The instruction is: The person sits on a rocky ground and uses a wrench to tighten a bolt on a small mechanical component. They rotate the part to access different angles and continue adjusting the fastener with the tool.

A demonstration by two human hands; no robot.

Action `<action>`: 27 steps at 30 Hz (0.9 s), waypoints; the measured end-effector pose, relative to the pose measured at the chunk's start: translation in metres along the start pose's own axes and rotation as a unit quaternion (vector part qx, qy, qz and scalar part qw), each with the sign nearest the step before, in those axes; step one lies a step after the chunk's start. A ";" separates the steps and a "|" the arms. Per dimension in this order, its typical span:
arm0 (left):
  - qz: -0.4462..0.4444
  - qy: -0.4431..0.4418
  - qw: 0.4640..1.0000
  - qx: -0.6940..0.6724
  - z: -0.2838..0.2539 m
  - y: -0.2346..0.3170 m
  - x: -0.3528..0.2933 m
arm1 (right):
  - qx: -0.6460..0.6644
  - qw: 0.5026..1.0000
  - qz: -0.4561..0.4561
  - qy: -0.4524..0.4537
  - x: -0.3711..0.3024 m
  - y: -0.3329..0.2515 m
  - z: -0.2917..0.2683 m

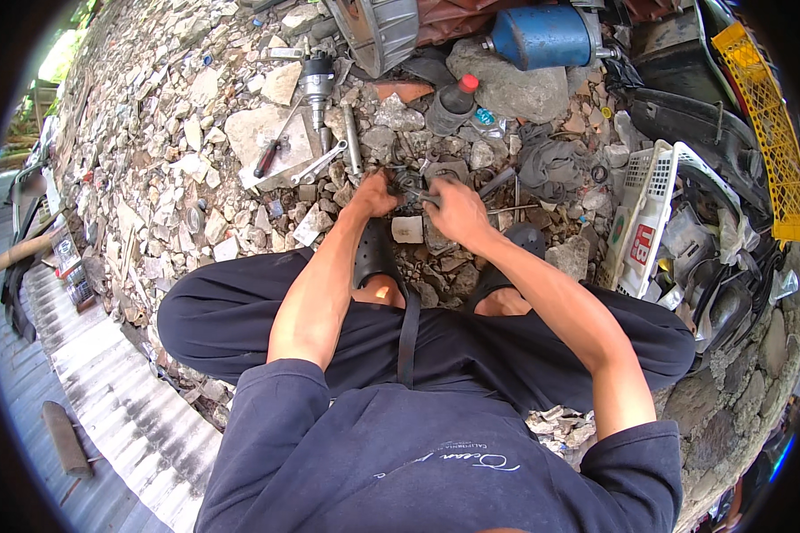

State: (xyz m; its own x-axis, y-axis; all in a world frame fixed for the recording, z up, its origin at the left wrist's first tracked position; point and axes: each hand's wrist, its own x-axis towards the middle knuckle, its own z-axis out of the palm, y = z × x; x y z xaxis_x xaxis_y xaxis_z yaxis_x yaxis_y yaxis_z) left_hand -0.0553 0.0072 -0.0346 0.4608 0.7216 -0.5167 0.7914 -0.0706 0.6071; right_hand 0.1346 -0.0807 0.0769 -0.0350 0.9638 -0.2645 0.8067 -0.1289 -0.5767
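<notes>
Low over the rubble, in front of my feet, my left hand point(375, 194) is closed at the edge of a small dark metal part point(408, 181). Facing it, my right hand point(460, 213) has its fingers curled round a thin dark tool point(430, 199), whose tip reaches toward the part. My fingers hide much of both, so their exact kinds do not show. Just beyond my left hand lie a metal tube point(353, 140) and a combination wrench point(319, 163). A screwdriver point(266, 158) rests on a flat stone point(284, 166) farther left.
Ahead sit a silver-grey machine part point(317, 78), a dark bottle with a red cap point(458, 96) and a blue metal canister point(540, 39). To the right are a grey rag point(553, 169), a white plastic crate point(636, 244) and a yellow crate point(764, 133). Corrugated sheets point(116, 382) lie left.
</notes>
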 end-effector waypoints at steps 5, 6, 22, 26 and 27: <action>-0.004 0.026 0.999 -0.031 -0.001 -0.002 -0.002 | 0.261 0.904 0.305 -0.146 0.030 0.011 0.000; -0.004 0.027 0.999 -0.031 0.000 -0.001 -0.003 | 0.266 0.894 0.316 -0.173 0.029 0.014 -0.002; -0.010 0.022 0.997 -0.077 -0.001 -0.003 -0.001 | -0.040 0.998 -0.004 -0.039 0.024 0.003 0.003; -0.002 0.027 0.997 -0.068 0.002 -0.004 0.002 | 0.251 0.881 0.361 -0.173 0.043 0.018 0.005; -0.007 0.026 0.998 -0.059 0.003 -0.006 0.002 | 0.259 0.874 0.343 -0.227 0.040 0.015 -0.006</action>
State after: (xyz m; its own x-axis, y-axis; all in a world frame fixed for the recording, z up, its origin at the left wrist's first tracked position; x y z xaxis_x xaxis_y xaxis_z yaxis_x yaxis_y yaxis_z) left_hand -0.0576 0.0072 -0.0413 0.4255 0.7568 -0.4962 0.7439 0.0199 0.6680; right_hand 0.1493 -0.0429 0.0624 0.0263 0.4408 -0.8972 0.3579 -0.8422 -0.4033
